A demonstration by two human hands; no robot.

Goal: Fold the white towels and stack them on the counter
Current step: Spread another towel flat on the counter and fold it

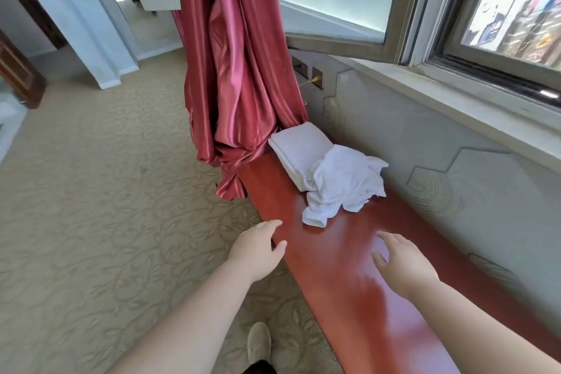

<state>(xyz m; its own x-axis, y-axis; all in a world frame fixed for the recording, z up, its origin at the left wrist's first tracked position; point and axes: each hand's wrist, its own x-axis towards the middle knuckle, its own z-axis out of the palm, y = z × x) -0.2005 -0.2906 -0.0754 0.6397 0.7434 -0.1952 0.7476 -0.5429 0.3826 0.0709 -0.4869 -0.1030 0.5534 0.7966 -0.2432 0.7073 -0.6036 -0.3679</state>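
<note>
Bare worktop (334,252) is lying open up to the crumpled towel (343,182). The wall (440,161) is hemming in its right edge, the red curtain (239,76) is crowding the far end beside the folded towel (296,147), and an open window sash (334,9) is hanging overhead.

Left hand (260,252) and right hand (400,264) reach forward, fingers seemingly relaxed.

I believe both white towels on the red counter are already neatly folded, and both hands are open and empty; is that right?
Not quite. The head view shows only the far towel, beside the curtain, is neatly folded; the near towel lies crumpled, partly over it. Both are on the red counter, and the left hand and right hand are open and empty.
</note>
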